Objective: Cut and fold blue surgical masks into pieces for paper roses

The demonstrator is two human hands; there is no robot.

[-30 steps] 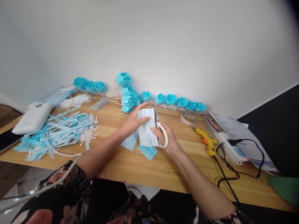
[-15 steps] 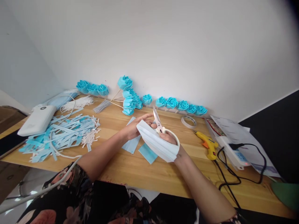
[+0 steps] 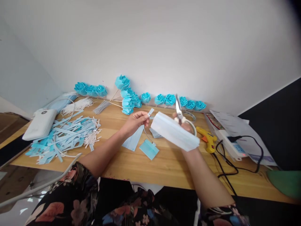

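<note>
My left hand (image 3: pixel 135 123) pinches a small pale cut strip (image 3: pixel 150 112) between thumb and fingertips. A thin white ear loop (image 3: pixel 147 135) hangs below it towards the table. White-handled scissors (image 3: pixel 180 113) are in my right hand (image 3: pixel 187 126), blades pointing up and slightly parted. A pale blue face mask (image 3: pixel 175 130) lies across that same hand and hides most of its fingers; how it is gripped cannot be made out. Beneath the hands, a flat blue mask piece (image 3: pixel 133 142) and a smaller turquoise piece (image 3: pixel 149 149) rest on the wooden table (image 3: pixel 169 169).
Cut blue strips (image 3: pixel 68 135) are heaped at left beside a white power bank (image 3: pixel 40 124). Blue flowers (image 3: pixel 130 99) line the wall. On the right lie a yellow glue gun (image 3: pixel 207 138), a power strip (image 3: pixel 231 146) with black cables, and papers (image 3: pixel 249 138).
My hands have drawn apart. The right has moved right with the scissors and mask, while the left now holds the small strip with its loop, away from the mask.
</note>
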